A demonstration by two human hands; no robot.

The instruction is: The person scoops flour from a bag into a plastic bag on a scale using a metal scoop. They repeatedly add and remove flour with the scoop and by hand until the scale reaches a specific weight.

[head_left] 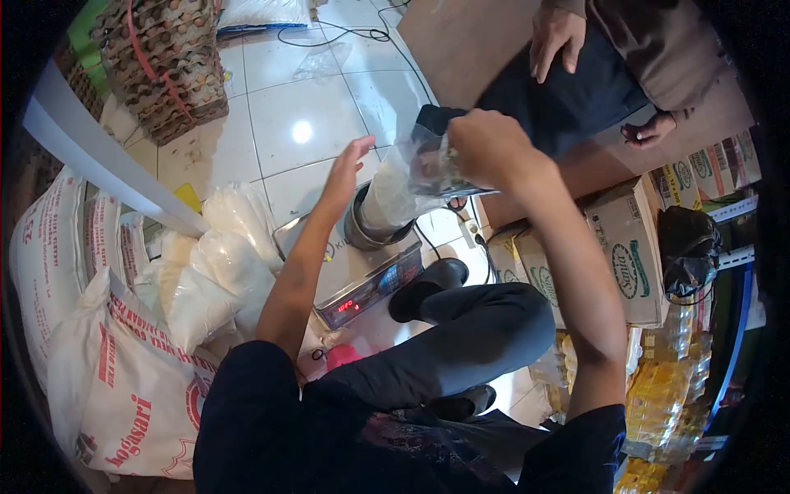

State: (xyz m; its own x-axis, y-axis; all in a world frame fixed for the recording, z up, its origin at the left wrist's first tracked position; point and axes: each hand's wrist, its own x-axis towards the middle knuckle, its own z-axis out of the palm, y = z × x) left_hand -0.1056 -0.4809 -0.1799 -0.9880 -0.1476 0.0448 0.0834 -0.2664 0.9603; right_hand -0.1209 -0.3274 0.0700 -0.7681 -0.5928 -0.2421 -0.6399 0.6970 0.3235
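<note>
A clear plastic bag (387, 196) with white contents in its lower part stands in a dark round container (359, 232). My right hand (494, 148) is closed round the gathered upper end of the bag, which tilts to the right. My left hand (347, 174) is held up to the left of the bag, fingers apart and holding nothing. The container rests on a digital scale (329, 272) with a lit red display (349, 305).
Filled clear bags (226, 263) and printed white sacks (123, 379) are at the left. Stacked egg trays (160, 66) stand behind. Another person's hand (559, 39) is at the top right. Cartons (629, 255) and bottles of yellow liquid (666, 379) line the right side.
</note>
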